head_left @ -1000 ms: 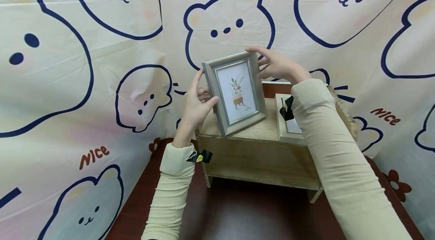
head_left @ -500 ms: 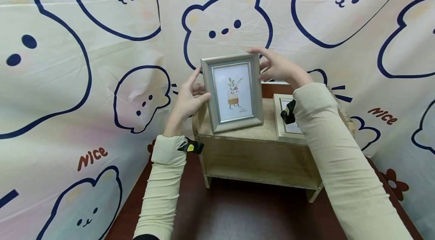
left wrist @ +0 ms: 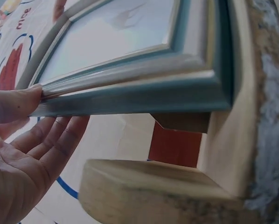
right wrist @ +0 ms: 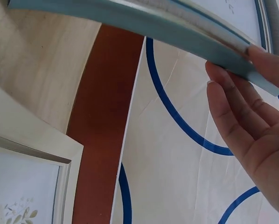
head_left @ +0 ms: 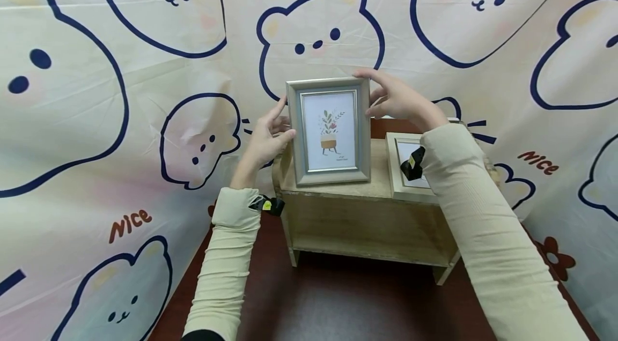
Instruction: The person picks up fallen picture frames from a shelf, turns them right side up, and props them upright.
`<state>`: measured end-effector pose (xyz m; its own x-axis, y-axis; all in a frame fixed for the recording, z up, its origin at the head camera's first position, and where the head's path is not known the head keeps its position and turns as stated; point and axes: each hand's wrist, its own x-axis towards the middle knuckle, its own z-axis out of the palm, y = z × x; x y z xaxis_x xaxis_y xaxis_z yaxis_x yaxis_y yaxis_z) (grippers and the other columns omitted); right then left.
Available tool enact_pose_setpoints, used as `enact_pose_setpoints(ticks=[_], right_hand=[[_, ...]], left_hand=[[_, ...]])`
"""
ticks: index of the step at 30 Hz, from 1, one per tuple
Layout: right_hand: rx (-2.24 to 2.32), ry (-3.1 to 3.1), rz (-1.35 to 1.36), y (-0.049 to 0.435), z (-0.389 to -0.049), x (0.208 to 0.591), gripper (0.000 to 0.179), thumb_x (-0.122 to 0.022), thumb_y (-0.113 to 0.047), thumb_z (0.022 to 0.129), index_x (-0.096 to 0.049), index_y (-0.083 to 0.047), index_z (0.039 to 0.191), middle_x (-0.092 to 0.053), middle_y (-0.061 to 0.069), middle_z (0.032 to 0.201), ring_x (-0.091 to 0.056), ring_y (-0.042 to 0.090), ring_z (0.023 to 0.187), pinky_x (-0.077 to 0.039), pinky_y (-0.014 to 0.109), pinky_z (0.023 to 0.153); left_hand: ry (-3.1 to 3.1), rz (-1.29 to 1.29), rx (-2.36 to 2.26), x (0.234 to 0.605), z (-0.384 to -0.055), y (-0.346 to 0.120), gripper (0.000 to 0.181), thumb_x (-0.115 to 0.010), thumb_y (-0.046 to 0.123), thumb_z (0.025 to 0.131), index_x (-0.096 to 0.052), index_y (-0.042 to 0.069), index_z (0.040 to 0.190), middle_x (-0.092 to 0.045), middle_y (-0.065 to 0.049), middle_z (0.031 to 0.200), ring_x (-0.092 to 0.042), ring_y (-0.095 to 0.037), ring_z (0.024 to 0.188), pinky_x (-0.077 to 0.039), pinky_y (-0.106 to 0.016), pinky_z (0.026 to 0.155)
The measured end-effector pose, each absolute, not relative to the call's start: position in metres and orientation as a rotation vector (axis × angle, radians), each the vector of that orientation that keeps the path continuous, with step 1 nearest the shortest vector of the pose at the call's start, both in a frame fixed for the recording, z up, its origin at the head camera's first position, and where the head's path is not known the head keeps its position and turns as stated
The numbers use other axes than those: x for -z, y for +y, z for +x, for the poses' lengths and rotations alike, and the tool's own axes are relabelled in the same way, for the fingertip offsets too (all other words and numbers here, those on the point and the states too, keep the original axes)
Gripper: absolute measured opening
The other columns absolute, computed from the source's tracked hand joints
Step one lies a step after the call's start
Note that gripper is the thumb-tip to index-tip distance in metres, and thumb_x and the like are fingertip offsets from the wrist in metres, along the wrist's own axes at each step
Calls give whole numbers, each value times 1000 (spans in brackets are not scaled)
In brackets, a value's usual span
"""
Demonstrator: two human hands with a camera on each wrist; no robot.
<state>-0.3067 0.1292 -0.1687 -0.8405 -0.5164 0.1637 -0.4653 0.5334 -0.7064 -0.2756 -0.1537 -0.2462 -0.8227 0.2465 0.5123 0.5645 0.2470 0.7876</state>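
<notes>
A silver and blue-grey picture frame (head_left: 364,164) with a potted-plant print stands upright on the left part of a small wooden shelf (head_left: 381,180). My left hand (head_left: 263,142) holds its left edge, thumb at the front and fingers behind, as the left wrist view also shows with the hand (left wrist: 32,149) at the frame's side (left wrist: 130,95). At the upper right corner my right hand (head_left: 398,97) grips the frame, one finger on the top edge. In the right wrist view the right hand's thumb and fingers (right wrist: 223,77) pinch the frame's side (right wrist: 177,44).
A second, cream picture frame (head_left: 394,175) lies flat on the shelf's right part, partly hidden by the right sleeve (head_left: 463,180). The shelf stands on a dark red table (head_left: 338,298). A cloth printed with cartoon bears (head_left: 193,78) hangs behind and at the sides.
The picture frame has turned from tilted and angled to facing forward and level, its lower edge now straight along the shelf. My left hand has shifted left with it; the right hand stays at the corner.
</notes>
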Motion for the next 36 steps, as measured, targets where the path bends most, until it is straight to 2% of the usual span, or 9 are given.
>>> enact_pose_setpoints(ticks=[6, 12, 16, 20, 24, 30, 32, 36], right_hand=[[1257, 2720, -862, 132, -302, 176, 75, -59, 1, 85, -23, -31, 142, -56, 16, 111, -58, 30, 97, -45, 45, 86], [1325, 2761, -901, 134, -297, 184, 75, -62, -1, 83, -22, -25, 142, -60, 20, 102, -61, 29, 89, -49, 38, 78], [1389, 2747, -922, 132, -296, 187, 74, -64, 0, 81, -26, -24, 140, -61, 20, 99, -62, 27, 85, -49, 34, 75], [1434, 2719, -911, 129, -294, 188, 73, -65, 0, 81, -28, -24, 139, -61, 19, 99, -62, 27, 86, -49, 35, 76], [1424, 2729, -908, 130, -294, 189, 75, -65, -2, 81, -26, -25, 141, -61, 20, 103, -62, 29, 89, -49, 39, 79], [1398, 2809, -846, 138, -285, 190, 80, -64, -14, 84, -16, -29, 145, -52, 20, 122, -56, 33, 103, -46, 47, 86], [1423, 2840, -797, 141, -278, 191, 75, -63, -19, 85, -19, -26, 145, -51, 19, 125, -54, 33, 107, -45, 49, 87], [1499, 2903, -738, 146, -260, 195, 58, -61, -23, 87, -35, -14, 138, -54, 17, 121, -55, 30, 106, -45, 47, 85]], left_hand=[[-2195, -748, 1638, 247, -275, -153, 65, -52, -7, 87, -26, 10, 144, -51, -24, 123, -56, -34, 101, -45, -39, 89], [-2194, -708, 1631, 237, -260, -145, 59, -49, -9, 87, -28, 1, 141, -49, -29, 122, -54, -39, 104, -46, -41, 88], [-2183, -661, 1624, 236, -256, -144, 56, -49, -10, 87, -31, 0, 139, -50, -29, 120, -53, -38, 105, -47, -42, 86], [-2164, -638, 1626, 238, -255, -146, 55, -50, -10, 87, -34, 0, 138, -51, -29, 119, -54, -37, 105, -47, -41, 87], [-2131, -640, 1638, 245, -263, -148, 54, -51, -9, 87, -36, 1, 138, -52, -28, 119, -54, -37, 104, -45, -43, 88], [-2063, -641, 1465, 258, -267, -146, 50, -55, -3, 87, -40, -1, 135, -52, -23, 122, -54, -30, 108, -47, -38, 87], [-2007, -622, 1343, 261, -262, -143, 48, -57, -1, 85, -45, -3, 131, -54, -23, 120, -55, -31, 106, -49, -37, 84], [-1880, -587, 1151, 265, -248, -135, 37, -61, -2, 81, -56, -8, 117, -60, -23, 104, -58, -31, 94, -52, -37, 74]])
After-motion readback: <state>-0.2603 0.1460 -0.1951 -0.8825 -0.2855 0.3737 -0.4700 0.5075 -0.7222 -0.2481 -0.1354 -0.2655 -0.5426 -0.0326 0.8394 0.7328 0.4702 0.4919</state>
